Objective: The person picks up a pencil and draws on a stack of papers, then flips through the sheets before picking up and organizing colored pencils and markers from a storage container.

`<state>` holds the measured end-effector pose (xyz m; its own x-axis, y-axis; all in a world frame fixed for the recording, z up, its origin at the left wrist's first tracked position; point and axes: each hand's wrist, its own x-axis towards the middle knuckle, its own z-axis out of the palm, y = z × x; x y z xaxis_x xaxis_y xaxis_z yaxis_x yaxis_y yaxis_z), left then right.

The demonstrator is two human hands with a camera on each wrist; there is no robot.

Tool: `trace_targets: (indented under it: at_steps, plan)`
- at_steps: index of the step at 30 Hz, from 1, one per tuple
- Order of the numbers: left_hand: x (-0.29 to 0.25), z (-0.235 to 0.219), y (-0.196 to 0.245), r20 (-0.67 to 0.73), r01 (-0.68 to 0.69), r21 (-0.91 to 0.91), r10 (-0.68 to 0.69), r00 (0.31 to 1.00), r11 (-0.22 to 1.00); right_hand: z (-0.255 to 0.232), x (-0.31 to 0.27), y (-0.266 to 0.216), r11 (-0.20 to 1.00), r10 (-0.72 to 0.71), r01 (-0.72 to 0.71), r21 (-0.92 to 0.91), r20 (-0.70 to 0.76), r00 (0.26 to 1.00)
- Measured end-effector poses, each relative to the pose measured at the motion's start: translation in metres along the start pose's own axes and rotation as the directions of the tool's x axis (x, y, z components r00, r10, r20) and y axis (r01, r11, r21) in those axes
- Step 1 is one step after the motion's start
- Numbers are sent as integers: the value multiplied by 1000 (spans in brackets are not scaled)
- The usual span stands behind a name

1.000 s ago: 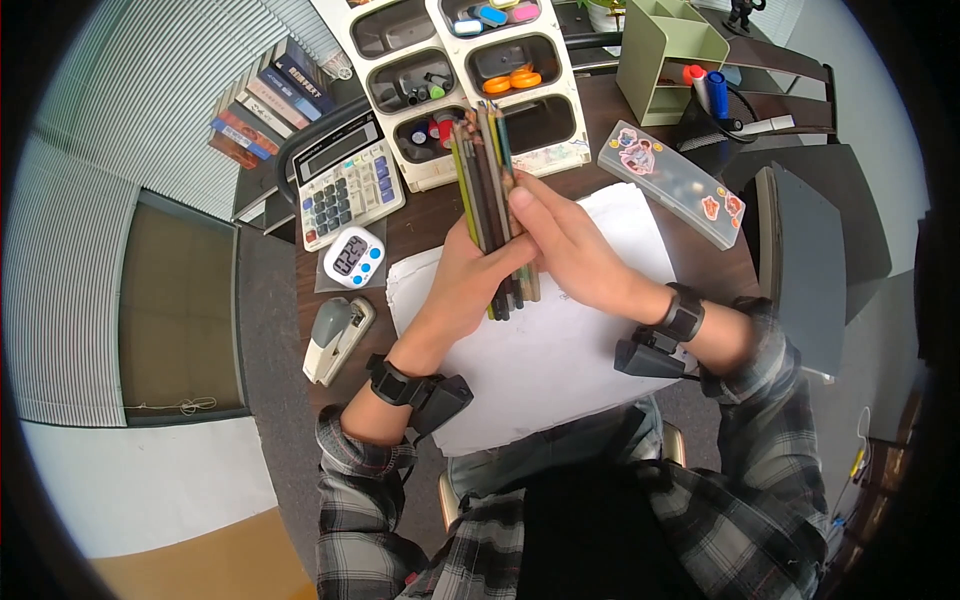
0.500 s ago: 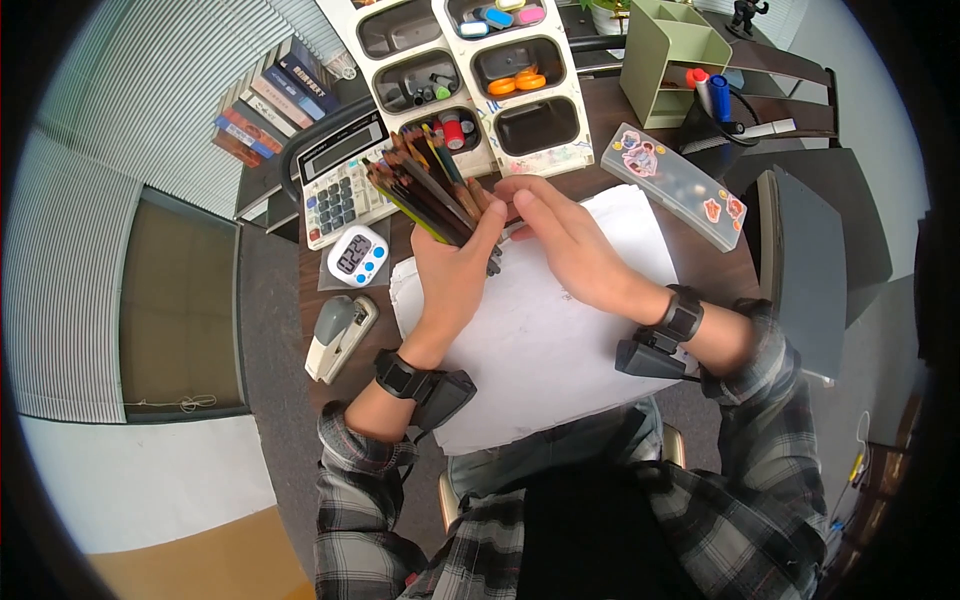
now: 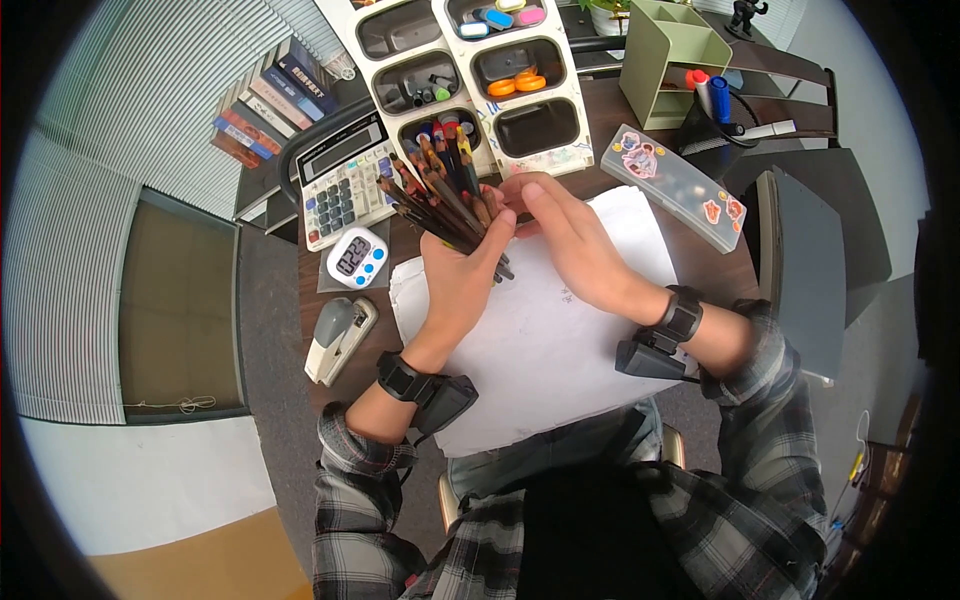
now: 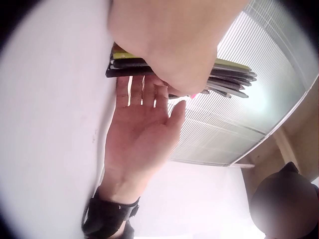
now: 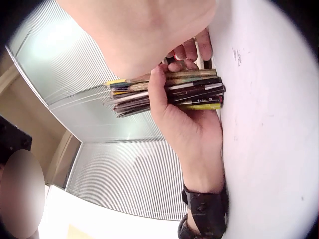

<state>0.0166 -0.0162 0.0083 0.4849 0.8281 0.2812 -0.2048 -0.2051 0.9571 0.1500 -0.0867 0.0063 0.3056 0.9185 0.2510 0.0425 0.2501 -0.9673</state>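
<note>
The left hand (image 3: pixel 460 285) is curled, the right hand (image 3: pixel 585 255) beside it with fingers (image 4: pixel 136 94) extended.

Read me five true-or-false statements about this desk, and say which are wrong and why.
1. The left hand grips the pencils. True.
2. The timer lies between the calculator and the stapler. True.
3. The right hand is curled round the stapler. False: it is open, beside the pencils.
4. The blue marker lies on the paper. False: it stands in the black holder.
5. The stickered case is to the right of the paper. True.
</note>
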Motion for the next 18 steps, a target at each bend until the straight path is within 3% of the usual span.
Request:
trace_targets:
  at_steps: [8, 10, 11, 13, 14, 16, 18]
  plan:
    - [-4, 0, 3, 61, 37, 45, -40, 997, 998, 1, -2, -9, 991, -114, 104, 84, 128, 985]
    - [-6, 1, 3, 109, 62, 12, -63, 992, 998, -4, -5, -22, 978, -40, 94, -188, 270, 962]
    - [-6, 0, 2, 132, 31, 86, -43, 990, 996, -4, -5, -21, 978, -41, 94, -188, 270, 962]
    - [-7, 0, -1, 158, -2, 159, -24, 987, 987, -1, -3, -16, 955, -173, 223, -198, 239, 955]
    - [-7, 0, -4, 159, -13, 153, -12, 987, 988, -1, -3, -17, 955, -173, 222, -198, 239, 956]
    - [-8, 1, -7, 160, -24, 147, 0, 987, 989, -2, -3, -19, 978, 22, 29, -208, 237, 971]
    - [-9, 2, -9, 160, 18, 82, -31, 987, 996, -1, -4, -18, 986, 27, 12, -164, 229, 973]
